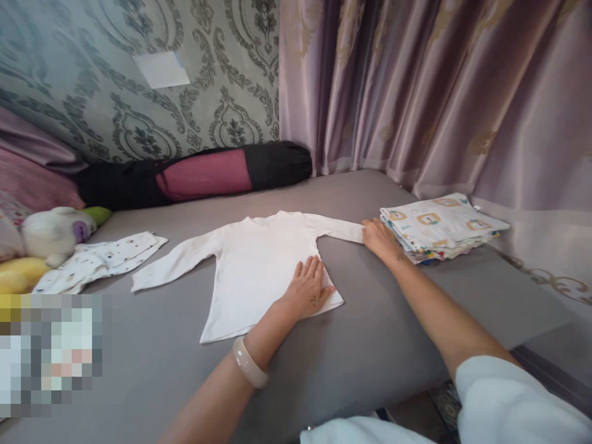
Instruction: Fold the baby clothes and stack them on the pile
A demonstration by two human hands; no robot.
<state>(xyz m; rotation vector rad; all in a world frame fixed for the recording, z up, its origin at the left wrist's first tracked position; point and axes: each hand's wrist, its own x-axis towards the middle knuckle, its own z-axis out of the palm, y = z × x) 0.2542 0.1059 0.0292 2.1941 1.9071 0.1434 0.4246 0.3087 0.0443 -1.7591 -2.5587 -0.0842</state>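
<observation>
A small white long-sleeved shirt (259,265) lies spread on the grey bed sheet, its neckline toward the wall. My left hand (309,287) rests flat on the lower right part of the shirt, fingers stretched out; a pale bangle (250,364) circles that wrist. At the shirt's right cuff, my right hand (378,237) has its fingers closed on the sleeve end. The other sleeve stretches out to the left, untouched. Just right of my right hand sits a stack of folded printed cloths (439,225).
Patterned white clothing (106,259) lies at the left beside a white plush toy (50,234). A long black and pink bag (203,176) runs along the wall. Purple curtains (416,92) hang behind the bed (152,351), whose front edge is near me. A blurred patch covers the lower left.
</observation>
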